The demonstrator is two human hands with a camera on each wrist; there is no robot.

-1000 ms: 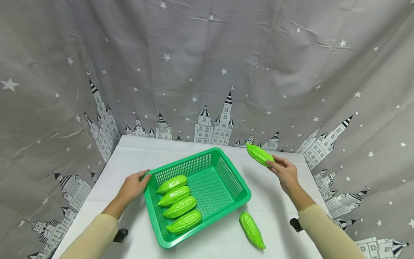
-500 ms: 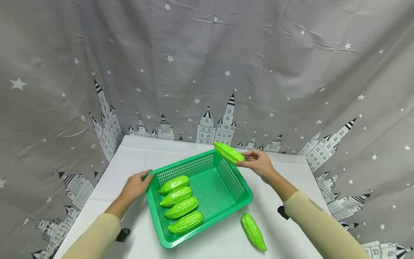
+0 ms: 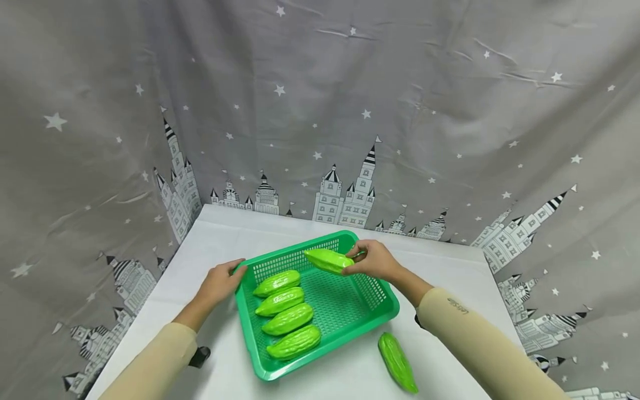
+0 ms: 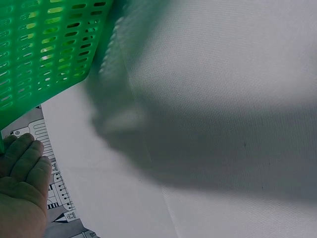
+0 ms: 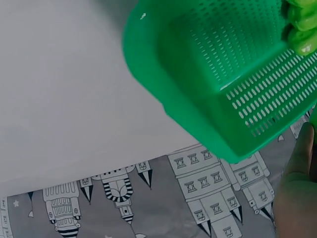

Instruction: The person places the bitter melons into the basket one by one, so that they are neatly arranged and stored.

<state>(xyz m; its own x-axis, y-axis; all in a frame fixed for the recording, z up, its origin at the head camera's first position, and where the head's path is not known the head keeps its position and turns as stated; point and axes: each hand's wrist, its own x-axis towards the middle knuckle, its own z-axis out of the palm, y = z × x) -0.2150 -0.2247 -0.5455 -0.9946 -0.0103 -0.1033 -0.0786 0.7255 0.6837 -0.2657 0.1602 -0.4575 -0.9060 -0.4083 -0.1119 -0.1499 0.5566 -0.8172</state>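
Observation:
A green plastic basket [image 3: 345, 337] with slotted walls stands at an angle on the table. My left hand [image 3: 220, 282] grips the rim at its far left corner, thumb over the edge; the left wrist view has that hand's fingers [image 4: 30, 166] beside the basket wall [image 4: 44, 54]. Between thumb and fingers of my right hand [image 3: 374, 260], one end of a bright green bitter melon [image 3: 327, 260] is pinched. It is over the back part of the basket, its pointed tip to the left. Several bitter melons [image 3: 280, 301] lie in a row along the basket's left side.
One more bitter melon [image 3: 397, 362] lies on the white tabletop [image 3: 450, 344], right of the basket's front corner. Behind the table hangs a grey curtain [image 3: 300, 83] with stars and castles.
My right hand has carried the bitter melon left and lower, from beyond the basket's right side to over its inside. My left hand stays on the rim. The view has shifted slightly.

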